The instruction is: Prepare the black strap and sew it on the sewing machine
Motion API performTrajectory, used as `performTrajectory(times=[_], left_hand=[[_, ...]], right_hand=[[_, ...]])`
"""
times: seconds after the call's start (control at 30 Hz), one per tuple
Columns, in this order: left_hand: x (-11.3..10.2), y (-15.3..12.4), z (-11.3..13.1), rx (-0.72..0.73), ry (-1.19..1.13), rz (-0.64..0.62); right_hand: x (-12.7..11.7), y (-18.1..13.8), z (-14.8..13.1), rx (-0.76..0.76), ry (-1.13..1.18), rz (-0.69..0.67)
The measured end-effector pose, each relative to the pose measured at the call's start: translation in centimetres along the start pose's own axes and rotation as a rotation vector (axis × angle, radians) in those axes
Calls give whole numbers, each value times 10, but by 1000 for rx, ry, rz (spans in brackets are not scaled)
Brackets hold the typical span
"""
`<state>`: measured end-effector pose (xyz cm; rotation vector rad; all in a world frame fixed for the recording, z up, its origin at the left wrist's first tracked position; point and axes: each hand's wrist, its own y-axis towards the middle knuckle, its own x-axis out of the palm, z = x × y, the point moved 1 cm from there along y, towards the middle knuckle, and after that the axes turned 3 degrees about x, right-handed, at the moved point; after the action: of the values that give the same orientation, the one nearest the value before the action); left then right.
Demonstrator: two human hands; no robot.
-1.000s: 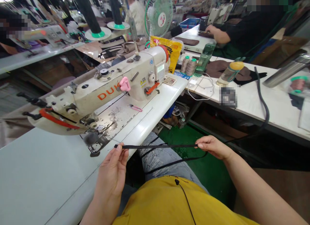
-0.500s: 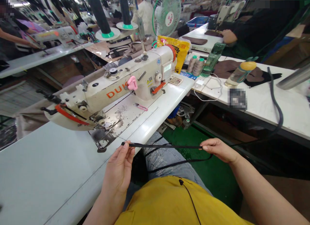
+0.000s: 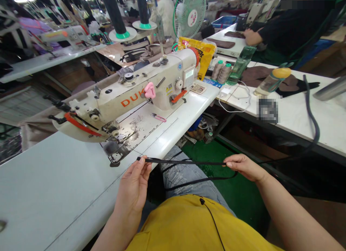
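Observation:
A narrow black strap (image 3: 186, 162) is stretched nearly level between my two hands, above my lap. My left hand (image 3: 136, 182) pinches its left end between thumb and fingers, close to the front edge of the sewing table (image 3: 81, 186). Over the green floor, my right hand (image 3: 244, 167) pinches the strap farther along. Slack loops of it hang from the right hand across my jeans. Beyond my left hand stands a white sewing machine (image 3: 132, 94) with its needle area near the strap's left end. Pink thread snips (image 3: 158, 117) lie on the machine bed.
On the right-hand table (image 3: 294, 124) stand a bottle with a yellow lid (image 3: 273, 81), a green bottle (image 3: 240, 67) and thread cones (image 3: 224, 73). A dark hose (image 3: 310, 114) hangs over that table's edge. A fan (image 3: 190, 16) is behind; a co-worker's arm (image 3: 254, 37) is far right.
The head view has shifted slightly, so the machine and tables sit a little farther right. Both hands keep the strap stretched in nearly the same position.

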<state>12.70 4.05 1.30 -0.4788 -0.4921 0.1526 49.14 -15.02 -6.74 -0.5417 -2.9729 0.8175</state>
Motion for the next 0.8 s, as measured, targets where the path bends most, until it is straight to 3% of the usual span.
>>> performTrajectory(times=[0.8], left_hand=[[2, -2, -2, -23, -76, -65]], right_hand=[[0, 4, 3, 55, -99, 20]])
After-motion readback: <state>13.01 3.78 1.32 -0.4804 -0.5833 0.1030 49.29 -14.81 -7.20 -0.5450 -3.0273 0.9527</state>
